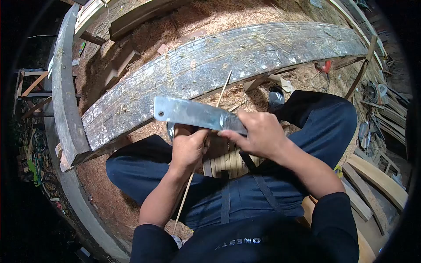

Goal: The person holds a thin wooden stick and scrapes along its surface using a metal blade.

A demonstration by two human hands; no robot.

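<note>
right hand (262,133) clasps cleaver (190,113) by handle (235,125), crossing over thin strip (183,204); left hand (188,148) wraps strip just below, apparently to steady it, strip slanting up toward weathered plank (175,72).

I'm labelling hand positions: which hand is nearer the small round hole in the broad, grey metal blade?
Left. The left hand is just below-right of the hole in the picture; the right hand is farther off, gripping the blade at its opposite end.

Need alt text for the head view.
Right hand holding a broad metal cleaver across a thin stick, which the left hand holds. A long, weathered board stretches across ahead, with wood shavings beyond.
</note>
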